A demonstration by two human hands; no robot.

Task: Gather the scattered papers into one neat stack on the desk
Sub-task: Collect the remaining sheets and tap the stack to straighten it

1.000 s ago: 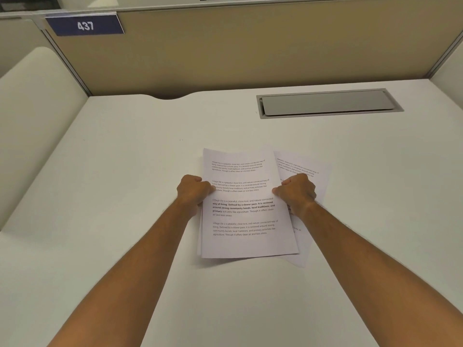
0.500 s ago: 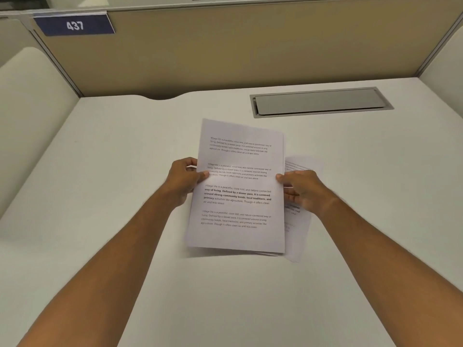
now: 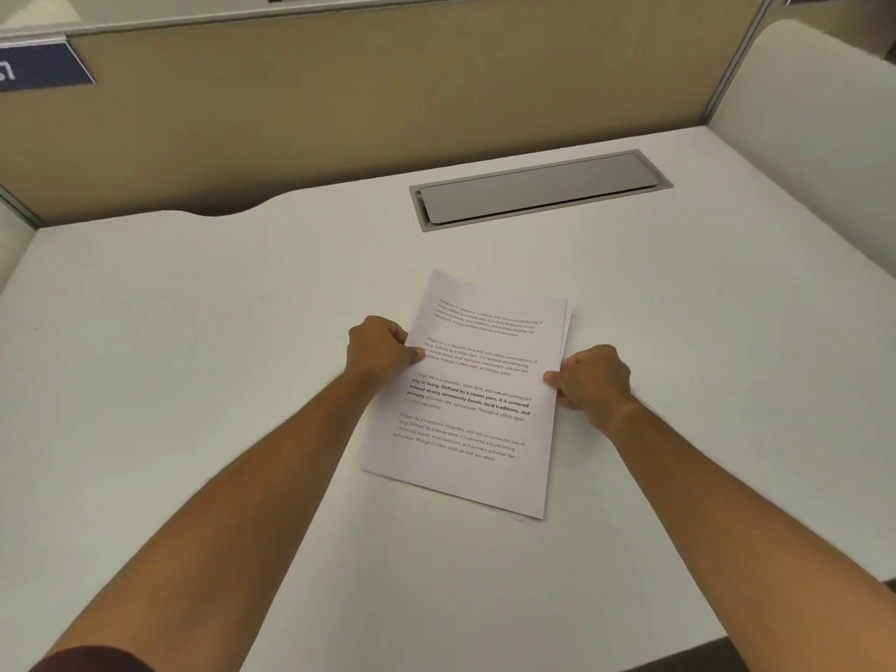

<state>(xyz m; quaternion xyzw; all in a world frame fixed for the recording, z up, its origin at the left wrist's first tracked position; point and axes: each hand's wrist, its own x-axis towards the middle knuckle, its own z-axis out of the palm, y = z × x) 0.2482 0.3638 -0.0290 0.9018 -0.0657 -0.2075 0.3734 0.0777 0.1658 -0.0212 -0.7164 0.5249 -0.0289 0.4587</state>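
A stack of white printed papers (image 3: pixel 472 419) lies on the white desk (image 3: pixel 194 356), turned slightly clockwise. Thin edges of lower sheets peek out along its right side and at the near right corner. My left hand (image 3: pixel 380 351) grips the stack's left edge, thumb on top of the text. My right hand (image 3: pixel 589 380) grips the right edge, fingers curled, thumb on the top sheet. No loose sheet shows elsewhere on the desk.
A grey cable-hatch lid (image 3: pixel 538 189) is set into the desk behind the papers. A beige partition wall (image 3: pixel 388 89) runs along the back, with a blue number plate (image 3: pixel 39 67) at its left. White side panels (image 3: pixel 814 118) close the desk in.
The stack was lifted off the desk and is now flat on it again. The sheet that stuck out on the right is now tucked under the pile. The camera view shifted right.
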